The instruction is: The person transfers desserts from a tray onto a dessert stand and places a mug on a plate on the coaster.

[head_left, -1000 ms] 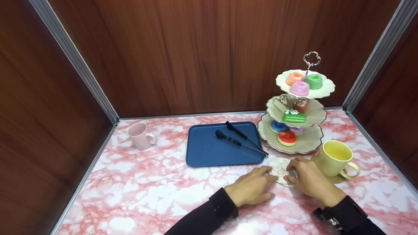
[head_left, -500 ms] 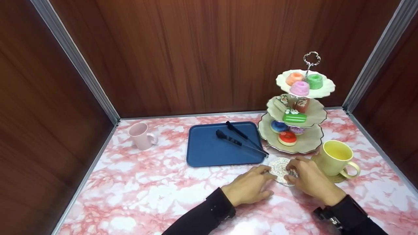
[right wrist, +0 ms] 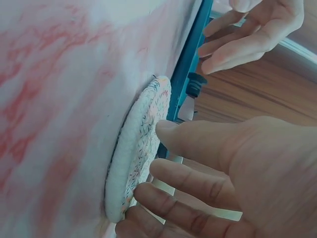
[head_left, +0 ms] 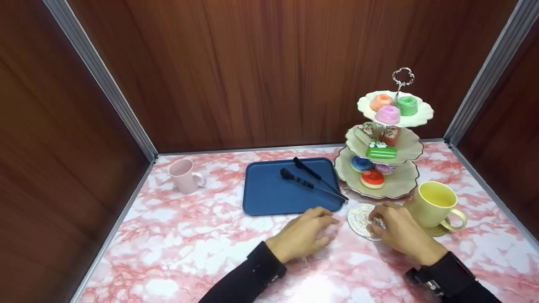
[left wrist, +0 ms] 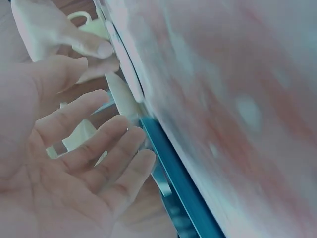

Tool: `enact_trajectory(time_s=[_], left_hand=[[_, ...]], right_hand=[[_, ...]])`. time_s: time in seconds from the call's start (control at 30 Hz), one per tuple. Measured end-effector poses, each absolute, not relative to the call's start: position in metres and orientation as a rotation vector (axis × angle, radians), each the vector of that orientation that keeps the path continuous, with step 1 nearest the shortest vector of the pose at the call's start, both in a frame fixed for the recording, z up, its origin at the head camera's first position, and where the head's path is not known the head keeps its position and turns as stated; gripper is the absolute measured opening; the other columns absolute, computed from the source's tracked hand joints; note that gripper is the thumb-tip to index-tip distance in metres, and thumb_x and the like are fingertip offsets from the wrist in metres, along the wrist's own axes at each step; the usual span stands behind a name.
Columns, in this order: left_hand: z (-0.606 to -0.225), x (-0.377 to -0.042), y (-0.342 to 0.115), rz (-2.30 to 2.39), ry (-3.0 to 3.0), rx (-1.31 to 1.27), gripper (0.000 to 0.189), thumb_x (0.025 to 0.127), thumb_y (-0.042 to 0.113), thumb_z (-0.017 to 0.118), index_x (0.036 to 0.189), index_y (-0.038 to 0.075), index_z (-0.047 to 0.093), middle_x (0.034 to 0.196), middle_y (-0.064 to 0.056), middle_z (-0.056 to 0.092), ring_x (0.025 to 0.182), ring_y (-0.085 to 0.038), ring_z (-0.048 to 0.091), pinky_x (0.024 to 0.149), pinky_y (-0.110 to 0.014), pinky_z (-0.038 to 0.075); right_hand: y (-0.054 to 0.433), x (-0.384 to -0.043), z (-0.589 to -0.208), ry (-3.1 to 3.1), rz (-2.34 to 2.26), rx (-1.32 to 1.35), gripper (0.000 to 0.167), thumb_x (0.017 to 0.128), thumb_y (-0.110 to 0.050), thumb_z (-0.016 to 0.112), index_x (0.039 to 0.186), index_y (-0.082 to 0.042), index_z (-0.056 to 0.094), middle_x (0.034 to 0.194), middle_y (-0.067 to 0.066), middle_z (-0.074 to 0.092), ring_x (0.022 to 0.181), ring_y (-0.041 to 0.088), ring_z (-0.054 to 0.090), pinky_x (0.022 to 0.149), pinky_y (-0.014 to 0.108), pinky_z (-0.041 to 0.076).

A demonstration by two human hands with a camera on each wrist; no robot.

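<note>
A round speckled coaster (head_left: pixel 363 223) with a thick white edge lies flat on the table in front of the tiered stand. My right hand (head_left: pixel 398 225) is over its right part, fingers bent and spread. In the right wrist view, thumb and fingertips come right at the face of the coaster (right wrist: pixel 143 148). To the left, my left hand (head_left: pixel 301 235) hovers near the tray's front edge, holding nothing, its fingers loosely bent and apart. Beside my right hand stands a yellow mug (head_left: pixel 433 204) on another coaster (head_left: pixel 437 230).
A blue tray (head_left: pixel 265 189) carries black-handled tongs (head_left: pixel 302 181), whose tip end reaches over its right front corner. Behind the hands rises a three-tier stand (head_left: pixel 404 181) with cakes and doughnuts. A pink mug (head_left: pixel 184 179) stands at the far left. Wooden panels (head_left: pixel 252 75) enclose the table.
My left hand has come off the speckled coaster's left edge and moved left. The right hand and the coaster have stayed in nearly the same place.
</note>
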State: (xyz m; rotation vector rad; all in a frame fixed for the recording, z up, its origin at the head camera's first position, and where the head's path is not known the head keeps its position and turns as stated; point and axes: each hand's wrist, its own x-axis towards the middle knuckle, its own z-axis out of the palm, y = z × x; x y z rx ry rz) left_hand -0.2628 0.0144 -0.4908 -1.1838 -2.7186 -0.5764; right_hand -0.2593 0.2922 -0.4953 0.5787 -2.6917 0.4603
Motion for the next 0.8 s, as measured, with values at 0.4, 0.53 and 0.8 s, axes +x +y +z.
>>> enact_trajectory(time_s=[0.4,0.53,0.8], left_hand=[[-0.49,-0.276,-0.048,-0.715,-2.654,-0.96,0.032,0.087,0.035,0.059,0.118,0.028,0.06,0.116,0.012,0.055,0.109,-0.006,0.052,0.095,-0.027,0.046],[-0.488,-0.28,-0.069,-0.76,-2.686,-0.837,0.032,0.088,0.038,0.058,0.118,0.03,0.06,0.117,0.015,0.054,0.111,-0.006,0.051,0.096,-0.03,0.045],[-0.481,-0.287,-0.109,-0.736,-2.738,-0.641,0.031,0.089,0.04,0.057,0.118,0.031,0.06,0.117,0.015,0.054,0.112,-0.008,0.052,0.095,-0.032,0.046]], right_hand=[[0.286,-0.26,-0.495,-2.673,0.453,0.548,0.021,0.073,-0.031,0.075,0.087,-0.016,0.068,0.084,-0.001,0.062,0.071,0.01,0.057,0.064,0.032,0.048],[0.285,-0.261,-0.495,-2.663,0.456,0.557,0.022,0.073,-0.031,0.075,0.087,-0.016,0.068,0.084,-0.001,0.061,0.072,0.011,0.058,0.063,0.032,0.048],[0.282,-0.261,-0.494,-2.654,0.478,0.572,0.021,0.074,-0.031,0.075,0.087,-0.016,0.068,0.084,-0.002,0.06,0.072,0.01,0.058,0.063,0.032,0.05]])
